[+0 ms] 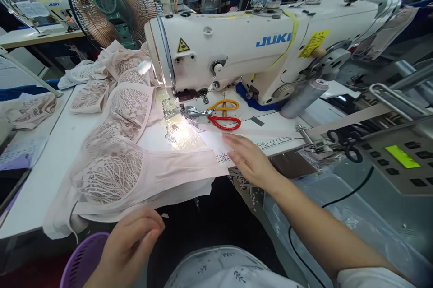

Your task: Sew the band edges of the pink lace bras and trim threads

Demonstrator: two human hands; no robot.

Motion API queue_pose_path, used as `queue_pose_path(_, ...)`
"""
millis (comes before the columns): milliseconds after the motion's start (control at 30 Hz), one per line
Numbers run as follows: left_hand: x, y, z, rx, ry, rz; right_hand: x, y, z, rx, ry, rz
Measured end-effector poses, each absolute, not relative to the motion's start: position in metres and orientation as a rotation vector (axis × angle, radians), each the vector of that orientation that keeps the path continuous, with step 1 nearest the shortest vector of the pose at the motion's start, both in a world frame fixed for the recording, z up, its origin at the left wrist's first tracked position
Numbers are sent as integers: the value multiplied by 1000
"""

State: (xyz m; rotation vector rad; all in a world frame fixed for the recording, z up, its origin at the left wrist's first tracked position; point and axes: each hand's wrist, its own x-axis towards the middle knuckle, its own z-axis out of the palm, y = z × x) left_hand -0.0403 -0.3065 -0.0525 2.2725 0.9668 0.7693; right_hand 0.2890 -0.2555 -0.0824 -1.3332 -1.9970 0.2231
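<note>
A pale pink lace bra (110, 173) lies spread on the table's front edge, its plain wing reaching right towards the sewing machine's needle area. Just below its lower edge is my left hand (130, 243), fingers curled together; a small pale scrap (165, 216) shows by the fingertips, and whether it is held is unclear. My right hand (252, 161) is beside the end of the wing, fingers stretched out over the table edge and a printed ruler strip (274, 142). Scissors (223, 114) with one orange and one red handle lie under the machine head.
A white JUKI sewing machine (230, 48) spans the table. More lace bras (118, 64) are piled behind left, near a fan (113, 3). A purple basket (79, 261) stands below left. At right are a control panel (399, 157) and a clear plastic bin (338, 202).
</note>
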Motion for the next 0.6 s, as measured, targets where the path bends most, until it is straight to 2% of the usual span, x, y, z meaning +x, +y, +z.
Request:
queue_pose_path(133, -63, -320, -82, 1645, 1192, 611, 297, -284, -78, -1338, -1687, 341)
queue_pose_path(300, -78, -326, -116, 894, 1514, 886, 297, -312, -77, -1273, -1695, 716)
queue_pose_path(600, -56, -318, -100, 501, 1234, 1265, 251, -248, -56, -1347, -2122, 549)
